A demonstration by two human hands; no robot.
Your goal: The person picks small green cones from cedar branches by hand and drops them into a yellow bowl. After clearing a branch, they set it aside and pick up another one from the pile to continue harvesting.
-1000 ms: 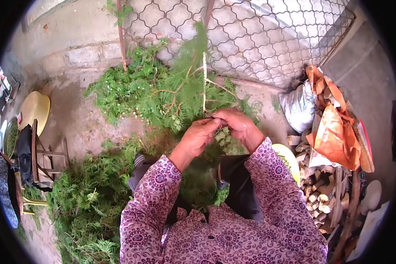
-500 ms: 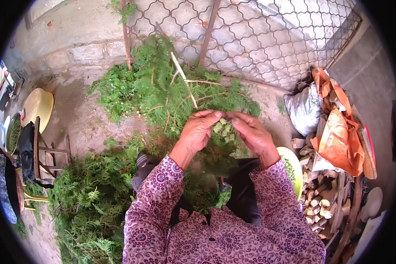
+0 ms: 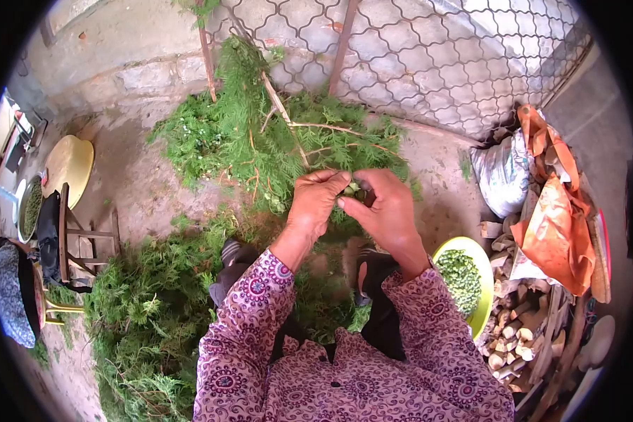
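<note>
My left hand is closed on the lower end of a green conifer branch, whose pale stem rises up and to the left from the fingers. Close beside it, my right hand has its thumb and index finger near small pale-green cones or berries between the two hands. Its other fingers curl inward, so whether it holds any of them is hard to make out. A yellow-green bowl of small green pieces stands below and right of my right hand.
Cut greenery covers the ground at the lower left, with more by the wire mesh. Chopped wood, a white sack and an orange bag are at the right. A wooden chair frame stands left.
My right hand has turned, its thumb now pointing left toward the cluster. The leafy bunch between the hands shows less. The view has shifted, and more of the bowl is visible.
</note>
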